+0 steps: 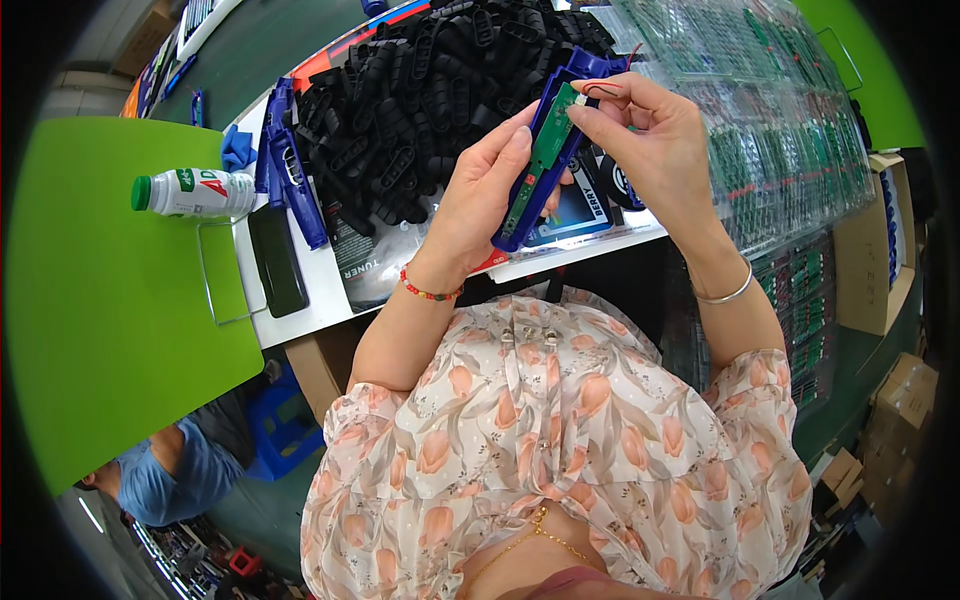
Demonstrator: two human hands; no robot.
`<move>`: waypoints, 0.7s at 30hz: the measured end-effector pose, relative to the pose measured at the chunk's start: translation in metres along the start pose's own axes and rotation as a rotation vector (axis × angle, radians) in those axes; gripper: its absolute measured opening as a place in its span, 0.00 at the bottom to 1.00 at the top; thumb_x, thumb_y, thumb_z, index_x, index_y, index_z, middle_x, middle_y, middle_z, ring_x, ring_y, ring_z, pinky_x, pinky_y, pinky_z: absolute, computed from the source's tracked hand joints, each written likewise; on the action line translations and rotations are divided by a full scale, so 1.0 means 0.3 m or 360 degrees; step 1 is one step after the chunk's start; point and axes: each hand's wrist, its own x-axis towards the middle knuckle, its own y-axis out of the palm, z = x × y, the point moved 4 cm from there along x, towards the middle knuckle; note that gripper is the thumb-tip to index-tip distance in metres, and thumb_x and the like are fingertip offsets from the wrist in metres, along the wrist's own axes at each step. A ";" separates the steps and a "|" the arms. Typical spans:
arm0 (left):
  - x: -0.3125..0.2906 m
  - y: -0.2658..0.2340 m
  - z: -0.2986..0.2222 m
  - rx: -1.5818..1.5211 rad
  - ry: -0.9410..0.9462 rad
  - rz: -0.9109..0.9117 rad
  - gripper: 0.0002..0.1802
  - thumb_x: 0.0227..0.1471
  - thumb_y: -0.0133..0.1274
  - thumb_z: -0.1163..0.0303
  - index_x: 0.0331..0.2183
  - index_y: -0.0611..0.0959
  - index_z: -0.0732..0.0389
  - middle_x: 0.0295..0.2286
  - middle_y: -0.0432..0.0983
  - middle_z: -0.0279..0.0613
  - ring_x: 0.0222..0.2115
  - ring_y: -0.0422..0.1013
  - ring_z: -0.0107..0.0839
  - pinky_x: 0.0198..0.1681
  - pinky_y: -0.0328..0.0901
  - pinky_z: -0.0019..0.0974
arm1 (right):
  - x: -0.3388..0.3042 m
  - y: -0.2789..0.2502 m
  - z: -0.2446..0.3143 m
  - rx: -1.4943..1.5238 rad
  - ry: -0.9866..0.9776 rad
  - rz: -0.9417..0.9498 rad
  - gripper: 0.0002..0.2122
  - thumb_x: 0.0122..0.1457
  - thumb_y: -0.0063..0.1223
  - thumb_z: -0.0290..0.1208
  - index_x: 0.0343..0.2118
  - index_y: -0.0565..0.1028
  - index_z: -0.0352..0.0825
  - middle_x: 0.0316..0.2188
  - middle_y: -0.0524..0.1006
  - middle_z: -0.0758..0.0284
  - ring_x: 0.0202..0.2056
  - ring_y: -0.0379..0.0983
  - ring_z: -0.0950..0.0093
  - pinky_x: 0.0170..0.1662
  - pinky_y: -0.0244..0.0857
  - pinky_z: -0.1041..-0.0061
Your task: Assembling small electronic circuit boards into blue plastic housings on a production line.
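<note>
A long dark blue plastic housing (512,236) with a narrow green circuit board (550,140) along it is tilted up to the right. My left hand (474,200) grips the housing, its thumb along the near side and some fingers underneath. At the upper end, my right hand (652,135) is closed in a pinch by a small white connector (581,99) with thin red and black wires (604,88). The thumb and forefinger partly hide what they pinch. Behind the housing lies a heap of black ribbed moulded pieces (400,115).
More blue housings (290,185) lie left of the heap, near a dark phone (277,262) and a white bottle with a green cap (205,192). Stacked clear trays of circuit boards (780,150) stand right, beside a cardboard box (862,265). Another person (180,475) is at lower left.
</note>
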 end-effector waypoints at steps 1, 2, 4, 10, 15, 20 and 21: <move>0.000 -0.002 0.000 0.0003 0.0003 0.0001 0.25 0.66 0.39 0.61 0.61 0.65 0.59 0.32 0.77 0.45 0.25 0.72 0.27 0.30 0.68 0.28 | 0.001 0.000 0.001 -0.0005 0.0000 0.0004 0.07 0.54 0.62 0.24 0.34 0.79 0.28 0.20 0.73 0.76 0.22 0.64 0.90 0.26 0.58 0.88; -0.001 -0.004 -0.001 -0.0005 0.0009 -0.0002 0.25 0.66 0.39 0.61 0.61 0.65 0.59 0.32 0.77 0.45 0.26 0.72 0.26 0.30 0.69 0.28 | 0.002 0.001 0.000 -0.0009 0.0000 0.0012 0.07 0.54 0.62 0.23 0.34 0.79 0.28 0.20 0.74 0.75 0.22 0.65 0.90 0.26 0.58 0.88; -0.004 -0.006 -0.004 -0.0021 0.0022 -0.0007 0.25 0.66 0.39 0.61 0.61 0.65 0.59 0.33 0.77 0.45 0.26 0.72 0.26 0.31 0.69 0.28 | 0.003 -0.003 0.041 -0.0228 -0.0236 -0.0041 0.08 0.53 0.62 0.24 0.35 0.78 0.27 0.22 0.76 0.72 0.24 0.69 0.88 0.27 0.62 0.88; 0.003 -0.009 -0.023 -0.0036 0.0064 0.0007 0.25 0.66 0.39 0.61 0.61 0.64 0.59 0.33 0.77 0.45 0.27 0.72 0.27 0.31 0.69 0.28 | -0.005 0.029 0.099 0.0001 -0.0002 -0.0007 0.09 0.54 0.61 0.23 0.36 0.76 0.27 0.27 0.80 0.64 0.29 0.79 0.81 0.27 0.70 0.86; -0.002 -0.012 -0.022 -0.0070 0.0019 -0.0019 0.26 0.66 0.39 0.61 0.62 0.63 0.59 0.36 0.76 0.46 0.27 0.72 0.27 0.30 0.70 0.28 | 0.031 0.018 0.078 0.0108 0.0161 0.0214 0.08 0.55 0.59 0.22 0.36 0.75 0.27 0.27 0.81 0.63 0.28 0.79 0.80 0.23 0.69 0.87; 0.002 -0.014 -0.022 -0.0286 -0.0049 0.0054 0.26 0.67 0.38 0.61 0.62 0.63 0.60 0.38 0.76 0.44 0.28 0.73 0.27 0.30 0.70 0.29 | 0.047 0.015 0.050 0.0146 0.0151 0.0313 0.08 0.55 0.59 0.23 0.37 0.74 0.26 0.27 0.80 0.63 0.29 0.80 0.80 0.19 0.64 0.88; 0.003 -0.015 -0.024 -0.0273 -0.0044 0.0047 0.26 0.67 0.38 0.61 0.62 0.63 0.60 0.38 0.76 0.44 0.28 0.72 0.28 0.30 0.69 0.29 | 0.044 0.019 0.048 0.0149 0.0182 0.0279 0.08 0.55 0.59 0.23 0.37 0.74 0.26 0.27 0.80 0.64 0.29 0.80 0.80 0.18 0.64 0.88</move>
